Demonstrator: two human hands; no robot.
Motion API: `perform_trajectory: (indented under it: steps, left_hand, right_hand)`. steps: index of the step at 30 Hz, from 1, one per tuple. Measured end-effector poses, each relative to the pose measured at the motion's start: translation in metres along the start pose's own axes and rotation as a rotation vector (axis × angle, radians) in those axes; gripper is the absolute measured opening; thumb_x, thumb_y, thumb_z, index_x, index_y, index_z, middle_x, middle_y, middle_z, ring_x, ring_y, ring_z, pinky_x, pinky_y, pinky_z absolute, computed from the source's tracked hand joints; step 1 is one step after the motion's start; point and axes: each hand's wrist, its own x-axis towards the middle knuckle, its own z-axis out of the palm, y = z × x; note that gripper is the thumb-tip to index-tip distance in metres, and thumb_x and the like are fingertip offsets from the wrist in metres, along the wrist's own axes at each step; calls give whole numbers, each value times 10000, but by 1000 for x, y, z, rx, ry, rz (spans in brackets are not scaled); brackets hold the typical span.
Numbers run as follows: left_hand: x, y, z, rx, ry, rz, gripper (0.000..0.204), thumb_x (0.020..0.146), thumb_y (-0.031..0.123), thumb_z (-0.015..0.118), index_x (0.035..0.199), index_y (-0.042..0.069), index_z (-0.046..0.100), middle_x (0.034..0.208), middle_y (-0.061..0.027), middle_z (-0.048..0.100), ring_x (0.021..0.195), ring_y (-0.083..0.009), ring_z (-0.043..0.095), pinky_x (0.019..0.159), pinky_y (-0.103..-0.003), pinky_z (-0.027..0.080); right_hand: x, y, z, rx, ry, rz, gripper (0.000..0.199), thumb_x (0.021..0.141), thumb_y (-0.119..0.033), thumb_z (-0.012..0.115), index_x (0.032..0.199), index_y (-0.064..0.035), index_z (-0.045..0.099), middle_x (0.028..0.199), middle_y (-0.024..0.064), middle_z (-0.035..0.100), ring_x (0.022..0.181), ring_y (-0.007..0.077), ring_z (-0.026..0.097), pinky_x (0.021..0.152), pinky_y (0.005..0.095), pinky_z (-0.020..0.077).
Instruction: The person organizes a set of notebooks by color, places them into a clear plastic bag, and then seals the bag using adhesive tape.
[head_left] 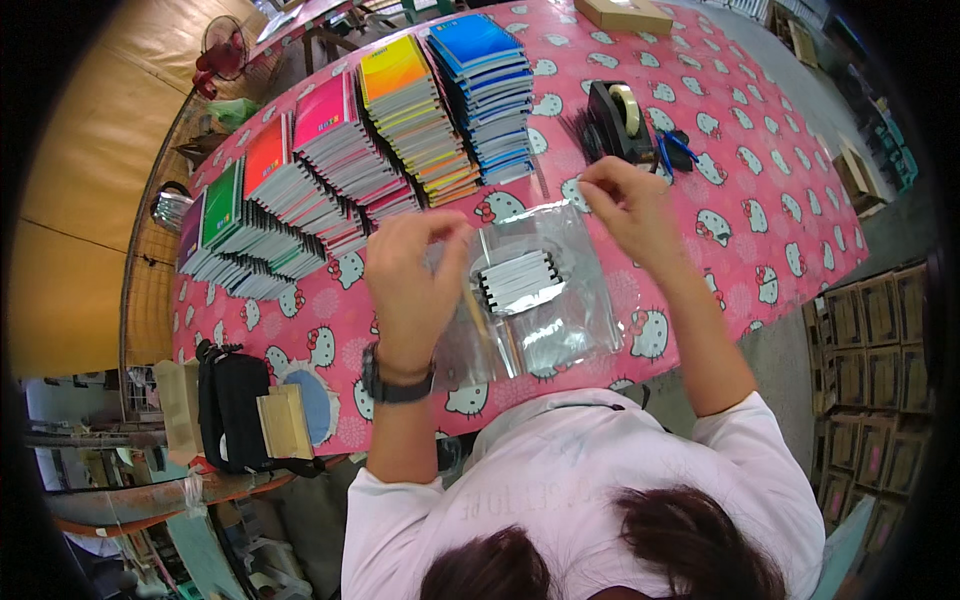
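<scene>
Curling their fingers, the left hand (pixel 408 275) and right hand (pixel 638 212) flank clear plastic (pixel 588 325) on the counter (pixel 735 285); whether they grip it is unclear. A white, black-edged pad (pixel 521 283) lies within the plastic's outline, near stacked notebooks (pixel 415 125).

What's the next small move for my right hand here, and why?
Probably ease the right hand down to the clear plastic's far right corner and smooth it: the plastic looks creased around the white bundle with black binding, and your fingertips are near that corner. Whether they already touch it, I can't tell.
</scene>
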Motion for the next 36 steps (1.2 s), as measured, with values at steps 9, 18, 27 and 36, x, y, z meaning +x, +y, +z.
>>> perform_trajectory:
  steps: [9,18,27,36]
  left_hand:
    - [-39,-5,13,67,-155,236,118,685,111,676,796,109,637,793,-33,606,864,-213,563,976,-462,277]
    - [-108,-70,47,33,-217,58,589,619,-63,529,1183,109,516,1258,-80,476,1238,-365,325,1013,-484,237]
    - [-83,-78,60,36,-500,172,746,631,-71,569,1307,208,425,1402,-21,336,1330,-402,155,1035,-569,157]
    - [-73,-70,62,100,-568,119,736,635,20,646,1297,269,443,1420,7,303,1333,-396,148,1013,-641,153]
  right_hand:
    - [-68,55,22,216,-640,-121,526,567,61,514,1057,-87,632,1175,18,567,1145,265,402,995,377,310]
    - [-62,65,39,-14,-697,-347,723,554,66,588,1195,-267,569,1391,-27,388,1301,372,230,1046,498,231]
    - [-54,67,43,-50,-838,-390,826,520,36,644,1246,-335,512,1462,-2,247,1332,423,136,1049,542,198]
    - [-31,89,69,751,-740,112,512,754,-181,599,1236,-58,479,1314,117,420,1228,246,387,1006,394,300]
